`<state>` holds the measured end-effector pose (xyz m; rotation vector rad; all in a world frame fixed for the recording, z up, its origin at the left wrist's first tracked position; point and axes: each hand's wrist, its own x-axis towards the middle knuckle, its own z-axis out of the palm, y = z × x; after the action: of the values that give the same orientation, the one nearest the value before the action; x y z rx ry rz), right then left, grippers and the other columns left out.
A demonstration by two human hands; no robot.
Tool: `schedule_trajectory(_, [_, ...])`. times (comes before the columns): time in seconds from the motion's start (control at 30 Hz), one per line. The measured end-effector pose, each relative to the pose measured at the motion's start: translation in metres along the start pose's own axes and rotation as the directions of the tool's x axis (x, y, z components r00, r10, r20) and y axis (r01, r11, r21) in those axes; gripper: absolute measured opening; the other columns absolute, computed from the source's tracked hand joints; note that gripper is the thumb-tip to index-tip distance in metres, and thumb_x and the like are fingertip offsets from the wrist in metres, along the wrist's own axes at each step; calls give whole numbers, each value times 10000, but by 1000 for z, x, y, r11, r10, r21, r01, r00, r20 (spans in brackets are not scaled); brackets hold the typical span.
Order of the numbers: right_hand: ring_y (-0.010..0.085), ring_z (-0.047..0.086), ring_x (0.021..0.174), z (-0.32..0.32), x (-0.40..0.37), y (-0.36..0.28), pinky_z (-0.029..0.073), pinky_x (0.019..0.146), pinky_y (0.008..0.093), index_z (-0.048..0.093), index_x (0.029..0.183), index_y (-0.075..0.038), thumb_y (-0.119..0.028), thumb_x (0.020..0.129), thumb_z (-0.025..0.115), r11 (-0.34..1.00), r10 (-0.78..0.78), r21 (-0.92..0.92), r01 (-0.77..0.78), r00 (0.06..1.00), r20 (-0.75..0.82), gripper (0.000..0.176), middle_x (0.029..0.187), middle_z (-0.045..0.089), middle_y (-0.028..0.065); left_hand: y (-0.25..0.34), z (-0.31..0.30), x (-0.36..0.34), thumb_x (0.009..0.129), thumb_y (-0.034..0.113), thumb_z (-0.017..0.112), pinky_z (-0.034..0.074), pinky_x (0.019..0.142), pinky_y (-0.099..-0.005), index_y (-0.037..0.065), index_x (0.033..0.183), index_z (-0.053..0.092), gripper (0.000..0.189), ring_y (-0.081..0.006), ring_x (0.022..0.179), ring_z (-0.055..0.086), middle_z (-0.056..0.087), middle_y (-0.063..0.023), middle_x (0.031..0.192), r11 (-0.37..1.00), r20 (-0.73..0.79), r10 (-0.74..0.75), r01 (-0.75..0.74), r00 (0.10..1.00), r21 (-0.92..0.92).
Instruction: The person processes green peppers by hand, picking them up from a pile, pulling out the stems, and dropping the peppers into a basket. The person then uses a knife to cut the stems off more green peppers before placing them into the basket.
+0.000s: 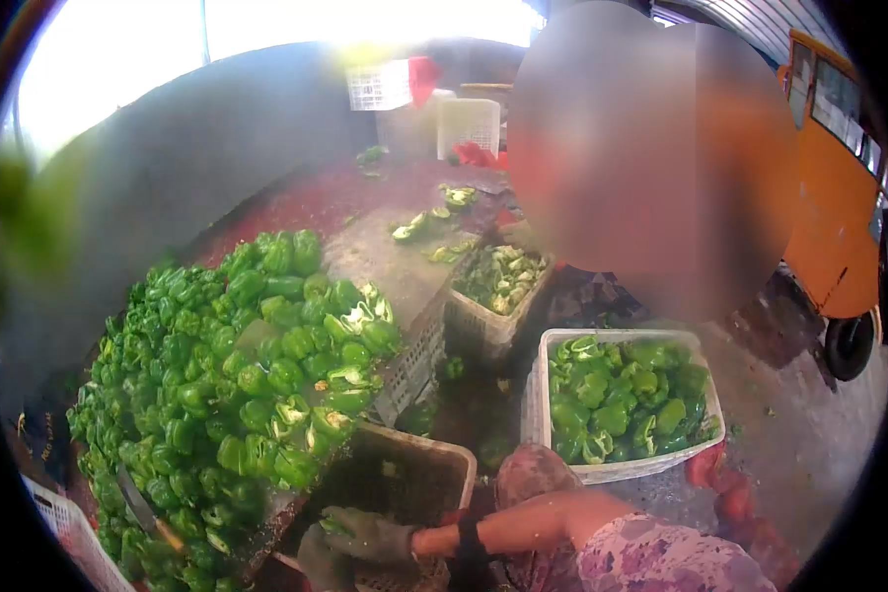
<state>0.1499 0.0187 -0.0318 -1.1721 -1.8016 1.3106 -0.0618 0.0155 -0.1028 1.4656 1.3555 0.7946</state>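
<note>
Both my hands wear grey gloves and meet over a crate [461,464] at the bottom of the head view. My right hand [375,540] reaches in from the right, its fingers bent around a green bell pepper [335,526], of which only a small part shows. Against the same pepper, my left hand [324,562] is curled; its fingertips are partly hidden. To the left rises a large heap of green bell peppers [207,365], some split open with pale insides. A knife [140,503] with a wooden handle lies on the heap's near side.
A white crate full of green peppers [627,405] stands at my right. Farther off, another crate [493,316] holds pale pepper scraps. Pepper pieces [414,227] lie on the table. A blurred person [651,168] is opposite, near an orange vehicle [829,187].
</note>
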Motion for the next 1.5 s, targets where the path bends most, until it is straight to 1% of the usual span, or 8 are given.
schedule_trajectory(0.13, [362, 572, 1184, -12, 12, 2, 457, 991, 430, 450, 1371, 5, -424, 974, 527, 999, -14, 41, 5, 973, 232, 590, 1309, 553, 241, -61, 19, -2, 944, 214, 678, 544, 881, -379, 54, 1420, 483, 538, -276, 1113, 620, 622, -167, 1262, 869, -38, 113, -117, 993, -481])
schedule_trajectory(0.37, [277, 607, 1122, -41, 24, 1, 491, 920, 413, 459, 1389, -9, -509, 966, 542, 967, 18, 187, -176, 774, 633, 660, 1281, 591, 183, 25, 3, -21, 953, 257, 667, 550, 814, -357, 23, 1422, 469, 560, -259, 1051, 632, 626, -168, 1240, 996, 82, -89, 88, 993, 14])
schedule_trajectory(0.67, [123, 533, 1114, -51, 16, 20, 473, 945, 292, 474, 1398, -43, -326, 1001, 563, 878, -115, 475, -55, 940, 322, 496, 1241, 576, 41, 126, 17, -33, 933, 106, 640, 556, 749, -319, -22, 1168, 600, 270, -170, 855, 650, 665, -55, 982, 765, -111, -266, 139, 958, -629])
schedule_trajectory(0.83, [260, 663, 1038, -59, 32, -4, 538, 911, 343, 413, 1412, -41, -101, 950, 477, 558, 116, 743, -369, 922, 370, 470, 1188, 626, 125, 102, 15, -22, 930, 174, 663, 423, 1029, -365, 29, 1404, 445, 542, -236, 1211, 510, 526, -112, 1319, 977, -496, 82, 28, 865, 212])
schedule_trajectory(1.0, [159, 622, 1028, -48, 28, -5, 517, 894, 295, 499, 1349, -43, -75, 939, 520, 817, 118, 525, -237, 961, 250, 412, 1185, 621, 72, 98, 32, -26, 1011, 284, 565, 533, 887, -322, 22, 1441, 411, 527, -180, 1131, 577, 561, -100, 1295, 770, -109, -349, 218, 931, -599])
schedule_trajectory(1.27, [123, 594, 1045, -7, 36, 10, 493, 887, 278, 566, 1290, -34, -228, 960, 613, 675, 164, 664, -322, 943, 290, 386, 1154, 630, 38, 115, 26, -39, 946, 141, 581, 576, 798, -332, 4, 1261, 533, 348, -201, 942, 661, 630, -98, 1105, 514, -89, -419, 156, 903, -844])
schedule_trajectory(1.33, [139, 609, 1041, 0, 44, 27, 503, 882, 300, 567, 1294, -29, -304, 974, 606, 440, 223, 808, -392, 919, 325, 424, 1135, 639, 42, 110, 16, -43, 948, 139, 541, 581, 747, -338, 17, 1224, 555, 302, -188, 842, 665, 648, -99, 1040, 760, -357, -363, 52, 861, -648])
schedule_trajectory(1.5, [320, 531, 1233, -3, 74, 131, 413, 1047, 416, 550, 1359, -47, -394, 984, 539, 816, 510, -512, -267, 750, 422, 511, 1339, 575, 147, 137, -47, -84, 970, 202, 521, 544, 734, -308, 64, 1252, 561, 317, -195, 923, 630, 595, -101, 1137, 316, -619, -316, -535, 719, -783])
